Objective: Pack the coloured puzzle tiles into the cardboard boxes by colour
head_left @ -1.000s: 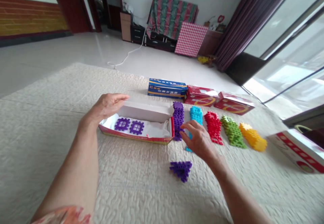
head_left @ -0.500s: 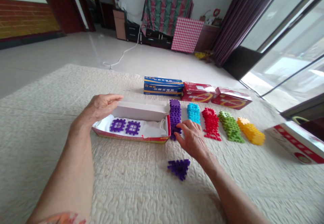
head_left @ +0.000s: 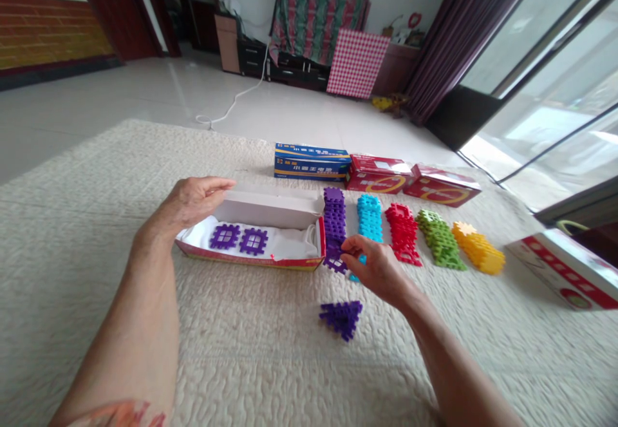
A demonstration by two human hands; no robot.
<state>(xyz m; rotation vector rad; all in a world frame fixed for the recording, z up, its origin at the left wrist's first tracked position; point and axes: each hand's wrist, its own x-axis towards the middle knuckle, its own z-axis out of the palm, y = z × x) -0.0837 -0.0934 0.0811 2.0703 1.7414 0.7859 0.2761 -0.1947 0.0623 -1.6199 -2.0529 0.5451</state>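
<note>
A long open cardboard box (head_left: 251,263) with red sides and a white lining lies on the quilted cover. Two purple window-shaped building blocks (head_left: 253,241) rest flat inside it. My left hand (head_left: 193,200) is at the box's back left corner, fingers stretched along the raised lid, thumb hidden. Between thumb and fingers, my right hand (head_left: 374,263) pinches a purple window block (head_left: 335,261) at the near end of a purple block row (head_left: 334,211). Partly behind that hand is a row of light blue blocks (head_left: 369,214). Nearer me sits a small purple block pile (head_left: 342,319).
Red (head_left: 403,234), green (head_left: 440,239) and yellow (head_left: 479,248) block rows stand to the right. Behind them are a blue box (head_left: 311,163) and two red boxes (head_left: 379,174). A white and red box (head_left: 564,269) lies far right.
My right hand has drawn slightly toward me and to the right, tilting the purple window block out from the row's near end. My left hand stays at the box.
</note>
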